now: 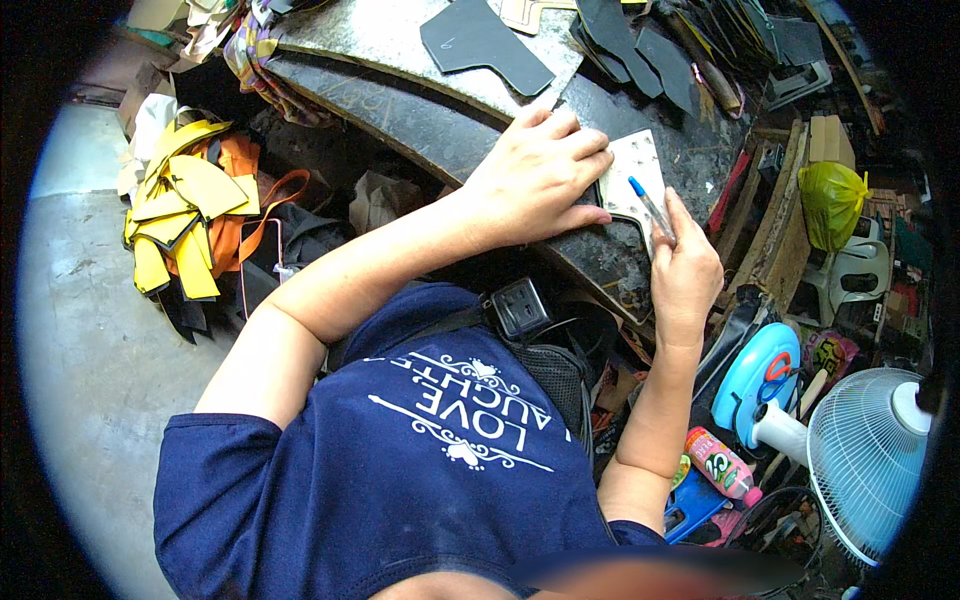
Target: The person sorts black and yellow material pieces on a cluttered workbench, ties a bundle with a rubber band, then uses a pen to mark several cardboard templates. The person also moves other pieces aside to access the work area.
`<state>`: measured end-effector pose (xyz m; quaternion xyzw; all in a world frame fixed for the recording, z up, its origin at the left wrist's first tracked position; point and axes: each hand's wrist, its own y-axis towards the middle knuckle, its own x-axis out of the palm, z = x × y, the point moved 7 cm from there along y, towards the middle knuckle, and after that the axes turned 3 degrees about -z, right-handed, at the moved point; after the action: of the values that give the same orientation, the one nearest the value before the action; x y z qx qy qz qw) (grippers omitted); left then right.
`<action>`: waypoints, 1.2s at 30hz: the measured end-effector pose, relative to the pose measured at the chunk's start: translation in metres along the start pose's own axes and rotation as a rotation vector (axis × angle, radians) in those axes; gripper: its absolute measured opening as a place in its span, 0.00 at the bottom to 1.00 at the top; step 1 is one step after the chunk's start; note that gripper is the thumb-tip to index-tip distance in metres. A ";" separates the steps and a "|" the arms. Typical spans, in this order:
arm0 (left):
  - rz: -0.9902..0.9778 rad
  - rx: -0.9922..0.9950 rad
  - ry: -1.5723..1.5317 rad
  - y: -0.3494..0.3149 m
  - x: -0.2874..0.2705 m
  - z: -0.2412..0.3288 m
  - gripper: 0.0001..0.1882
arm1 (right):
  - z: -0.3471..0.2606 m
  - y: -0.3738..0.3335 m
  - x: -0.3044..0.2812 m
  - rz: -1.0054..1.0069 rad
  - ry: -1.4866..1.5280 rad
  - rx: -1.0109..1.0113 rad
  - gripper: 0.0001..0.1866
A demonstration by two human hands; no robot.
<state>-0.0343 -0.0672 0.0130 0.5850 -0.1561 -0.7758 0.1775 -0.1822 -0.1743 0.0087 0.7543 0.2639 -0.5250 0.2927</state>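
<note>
My left hand [535, 175] lies over a white flat pattern piece [636, 160] with dark specks, its fingers stretched out and pressing down. A dark edge shows beside the piece, but most of what lies beneath is hidden. In my right hand [688, 268], a pen [651, 204] with a blue end is pinched between thumb and fingers, slanting over the piece's right side. Its writing tip is hard to make out. Beyond my left hand, a dark grey cut sheet [484, 45] rests on a whitish board [370, 35].
More dark cut pieces [620, 55] lie at the bench's far side. Yellow cut pieces [185, 200] are heaped with an orange bag [237, 160] at left. At right stand a fan [868, 465], a pink bottle [722, 465] and a yellow plastic bag [832, 205].
</note>
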 end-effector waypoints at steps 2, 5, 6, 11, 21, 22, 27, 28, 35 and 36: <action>-0.020 0.006 -0.004 -0.001 0.002 0.002 0.29 | -0.001 0.000 -0.001 0.006 -0.001 0.002 0.26; -0.043 -0.006 -0.013 0.000 0.003 0.003 0.27 | -0.003 0.001 -0.002 0.021 -0.014 -0.001 0.26; -0.019 0.001 -0.017 0.000 0.001 0.004 0.25 | -0.001 0.002 -0.001 -0.004 -0.018 0.029 0.25; -0.063 0.008 -0.002 -0.001 0.003 0.004 0.23 | -0.004 0.004 -0.002 0.012 -0.037 0.017 0.26; -0.082 -0.009 0.031 0.004 0.008 0.004 0.24 | 0.022 0.006 0.002 0.000 0.467 0.028 0.16; -0.088 -0.016 0.002 0.004 0.009 0.003 0.24 | 0.031 0.009 0.001 0.027 0.567 0.060 0.14; -0.048 -0.010 -0.054 0.003 0.009 0.002 0.22 | 0.071 -0.004 -0.028 0.233 0.866 0.151 0.13; -0.041 -0.005 -0.038 0.003 0.009 0.002 0.22 | 0.074 -0.009 -0.029 0.210 0.868 0.200 0.14; 0.006 0.018 -0.003 0.003 0.007 0.005 0.19 | 0.047 -0.018 -0.025 0.178 1.146 0.115 0.06; 0.006 0.019 -0.005 0.003 0.007 0.005 0.19 | 0.047 -0.019 -0.024 0.184 1.130 0.140 0.05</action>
<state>-0.0408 -0.0727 0.0099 0.5843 -0.1657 -0.7752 0.1740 -0.2327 -0.1970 0.0153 0.9551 0.2772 -0.0293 0.1002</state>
